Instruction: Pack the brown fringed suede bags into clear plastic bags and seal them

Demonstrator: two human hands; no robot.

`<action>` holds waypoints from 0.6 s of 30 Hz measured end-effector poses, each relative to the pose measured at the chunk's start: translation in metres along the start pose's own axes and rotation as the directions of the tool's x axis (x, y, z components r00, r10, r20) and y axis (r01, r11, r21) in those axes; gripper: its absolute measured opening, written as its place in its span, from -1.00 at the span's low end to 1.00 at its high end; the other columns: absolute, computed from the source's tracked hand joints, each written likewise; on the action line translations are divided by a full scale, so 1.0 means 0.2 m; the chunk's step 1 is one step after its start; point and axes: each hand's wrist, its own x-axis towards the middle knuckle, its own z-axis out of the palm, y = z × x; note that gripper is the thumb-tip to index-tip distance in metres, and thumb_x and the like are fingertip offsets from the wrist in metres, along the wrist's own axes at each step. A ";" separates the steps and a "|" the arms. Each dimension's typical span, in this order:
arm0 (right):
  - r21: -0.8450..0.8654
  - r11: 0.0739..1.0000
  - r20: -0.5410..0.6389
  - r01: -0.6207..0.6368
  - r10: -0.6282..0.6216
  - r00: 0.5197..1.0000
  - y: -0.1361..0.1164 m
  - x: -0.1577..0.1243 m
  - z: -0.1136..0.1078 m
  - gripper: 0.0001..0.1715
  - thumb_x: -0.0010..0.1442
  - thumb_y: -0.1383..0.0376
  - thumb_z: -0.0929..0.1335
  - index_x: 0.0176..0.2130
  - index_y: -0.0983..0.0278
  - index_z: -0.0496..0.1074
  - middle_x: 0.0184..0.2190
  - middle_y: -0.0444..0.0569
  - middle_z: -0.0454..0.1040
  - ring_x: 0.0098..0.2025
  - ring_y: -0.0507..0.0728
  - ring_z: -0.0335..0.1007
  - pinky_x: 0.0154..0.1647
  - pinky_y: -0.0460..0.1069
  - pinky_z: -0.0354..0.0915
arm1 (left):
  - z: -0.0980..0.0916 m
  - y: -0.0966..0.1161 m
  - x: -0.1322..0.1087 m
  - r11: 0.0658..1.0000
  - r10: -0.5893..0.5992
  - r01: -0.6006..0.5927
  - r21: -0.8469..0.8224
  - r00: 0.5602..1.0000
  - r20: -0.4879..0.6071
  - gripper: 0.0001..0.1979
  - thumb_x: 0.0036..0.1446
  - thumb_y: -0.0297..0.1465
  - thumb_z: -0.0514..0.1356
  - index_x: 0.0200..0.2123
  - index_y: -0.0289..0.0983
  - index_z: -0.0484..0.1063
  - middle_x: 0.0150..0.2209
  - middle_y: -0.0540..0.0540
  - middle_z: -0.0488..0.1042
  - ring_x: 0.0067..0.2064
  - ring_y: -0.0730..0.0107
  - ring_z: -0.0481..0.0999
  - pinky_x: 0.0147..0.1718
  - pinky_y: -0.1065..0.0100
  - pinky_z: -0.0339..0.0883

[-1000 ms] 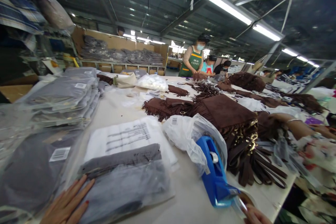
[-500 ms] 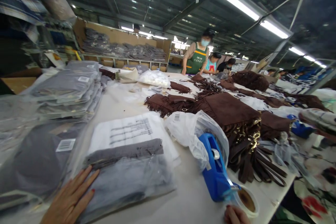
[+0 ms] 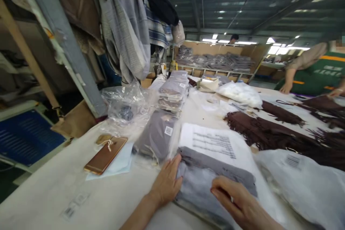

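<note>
My left hand (image 3: 166, 182) lies flat, fingers together, against the left edge of a grey garment sealed in a clear plastic bag (image 3: 201, 187) on the white table (image 3: 54, 190). My right hand (image 3: 238, 201) rests on top of the same bag, its fingers curled down onto the plastic. A white sheet with printed lines (image 3: 215, 143) lies under the bag's far end. Another bagged grey garment with a barcode sticker (image 3: 157, 134) sits just to the left.
A phone in a gold case (image 3: 105, 154) lies on pale paper at the left. A stack of bagged grey garments (image 3: 174, 91) stands behind. Brown fringed pieces (image 3: 269, 133) spread to the right, a white plastic bag (image 3: 302, 183) nearer. A person in a green apron (image 3: 315, 70) works at far right.
The view has swung left, so the blue tape dispenser is out of sight. My right hand has come from the dispenser onto the bagged garment; my left hand stays at its left edge.
</note>
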 end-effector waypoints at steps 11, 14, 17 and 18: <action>-0.392 0.919 0.247 0.037 0.067 0.967 0.08 0.63 0.25 -0.77 -0.01 0.48 0.27 -0.58 0.22 0.38 -0.58 -0.13 0.44 -0.47 0.05 0.36 -0.46 -0.08 0.12 | -0.04 0.03 0.02 0.980 -0.111 0.128 -0.153 0.987 0.119 -0.23 0.02 -0.52 -0.01 0.29 -0.45 -0.28 0.29 -0.27 -0.03 0.31 0.22 -0.05 0.26 0.07 -0.03; -0.454 0.890 0.211 -0.047 0.159 0.965 0.12 0.67 0.26 -0.88 -0.07 0.40 0.36 -0.59 0.22 0.39 -0.59 -0.12 0.45 -0.47 0.08 0.39 -0.49 -0.08 0.11 | -0.04 0.03 0.02 0.980 -0.117 0.139 -0.139 0.981 0.155 -0.27 0.03 -0.51 -0.01 0.28 -0.46 -0.21 0.29 -0.26 -0.02 0.31 0.23 -0.03 0.27 0.09 -0.06; -0.502 0.850 0.107 -0.161 0.246 0.963 0.17 0.69 0.21 -0.77 -0.18 0.23 0.47 -0.47 0.27 0.42 -0.53 -0.04 0.48 -0.46 0.14 0.41 -0.52 -0.06 0.13 | -0.05 0.03 0.03 0.981 -0.118 0.141 -0.133 0.979 0.169 -0.30 0.06 -0.51 -0.02 0.28 -0.46 -0.18 0.28 -0.24 0.01 0.30 0.25 -0.02 0.27 0.08 -0.07; -0.513 0.835 0.064 -0.197 0.266 0.962 0.19 0.68 0.19 -0.70 -0.18 0.19 0.47 -0.43 0.30 0.42 -0.52 0.00 0.48 -0.46 0.17 0.42 -0.54 -0.05 0.14 | -0.06 0.04 0.03 0.981 -0.118 0.141 -0.133 0.979 0.166 -0.30 0.06 -0.51 -0.02 0.28 -0.45 -0.18 0.28 -0.24 0.02 0.30 0.26 -0.02 0.27 0.07 -0.06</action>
